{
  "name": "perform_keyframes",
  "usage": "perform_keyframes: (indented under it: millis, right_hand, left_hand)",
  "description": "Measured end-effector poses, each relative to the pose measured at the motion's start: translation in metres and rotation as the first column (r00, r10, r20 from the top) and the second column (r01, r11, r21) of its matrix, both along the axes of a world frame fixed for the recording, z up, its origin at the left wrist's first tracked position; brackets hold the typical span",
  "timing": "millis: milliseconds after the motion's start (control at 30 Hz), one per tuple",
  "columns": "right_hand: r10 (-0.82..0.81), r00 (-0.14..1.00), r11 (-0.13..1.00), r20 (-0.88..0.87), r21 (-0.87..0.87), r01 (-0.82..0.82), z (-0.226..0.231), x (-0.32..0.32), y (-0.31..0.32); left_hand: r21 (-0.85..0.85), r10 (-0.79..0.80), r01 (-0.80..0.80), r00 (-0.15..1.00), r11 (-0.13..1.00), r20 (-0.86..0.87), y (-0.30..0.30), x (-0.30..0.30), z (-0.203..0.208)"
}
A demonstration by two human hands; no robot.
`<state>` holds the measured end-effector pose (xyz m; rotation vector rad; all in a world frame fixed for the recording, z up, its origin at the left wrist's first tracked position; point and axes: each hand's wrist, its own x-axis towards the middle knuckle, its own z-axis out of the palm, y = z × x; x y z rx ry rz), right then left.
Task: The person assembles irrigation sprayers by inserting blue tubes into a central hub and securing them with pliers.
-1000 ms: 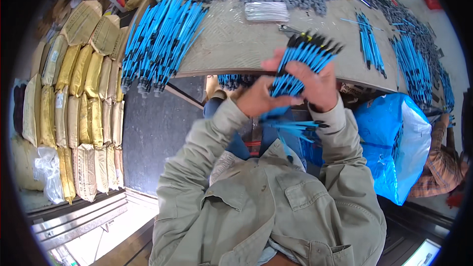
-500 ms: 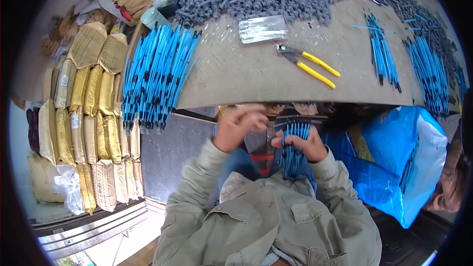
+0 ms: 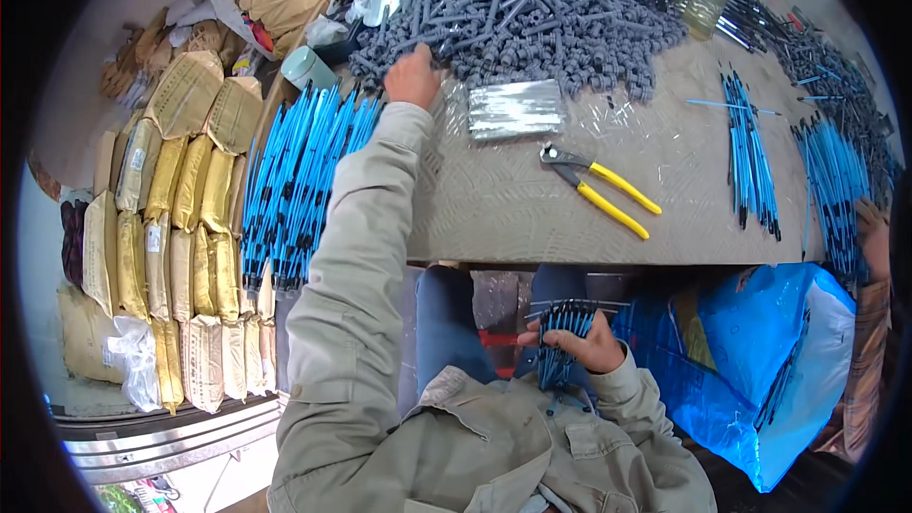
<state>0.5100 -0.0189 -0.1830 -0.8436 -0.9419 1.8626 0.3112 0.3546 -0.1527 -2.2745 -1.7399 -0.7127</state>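
Note:
My left hand (image 3: 413,79) is stretched far forward over the table, its fingers curled down at the left edge of a heap of small grey plastic parts (image 3: 560,24). What its fingertips pinch, if anything, is hidden. Low in front of my body, my right hand (image 3: 591,346) is closed round a bundle of thin blue rods (image 3: 559,361) with dark ends. A few thin rods lie crosswise at the top of this bundle. Close to my left forearm lies a big stack of blue rods with black ends (image 3: 304,180).
Yellow-handled pliers (image 3: 608,195) and a silvery packet (image 3: 516,111) lie on the table (image 3: 494,218). More blue rods (image 3: 750,161) are at the right, where another person's hand (image 3: 872,237) touches a stack. Brown packages (image 3: 195,180) stand left; a blue bag (image 3: 760,351) hangs below the table's right side.
My left hand has moved from beside the bundle up and forward to the grey heap. My right hand keeps the bundle, now lower in view. Another person's hand has appeared at right.

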Motion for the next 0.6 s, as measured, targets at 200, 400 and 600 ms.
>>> perform_keyframes:
  millis: [200,400,600]
  right_hand:
    - [-0.139,0.987,0.987,0.08,0.089,0.131,-0.016,-0.005,-0.001]
    - [0.013,0.995,0.988,0.101,0.151,-0.029,-0.031,-0.033,-0.01]
    - [-0.001,0.995,0.986,0.105,0.166,-0.016,-0.024,-0.06,-0.031]
  left_hand:
    - [-0.283,-0.13,0.651,0.51,0.704,0.85,-0.143,-0.007,0.033]
    - [-0.343,0.383,0.873,0.203,0.345,0.901,-0.304,-0.05,-0.032]
    - [-0.145,0.481,0.918,-0.055,0.37,0.875,-0.338,-0.058,-0.051]
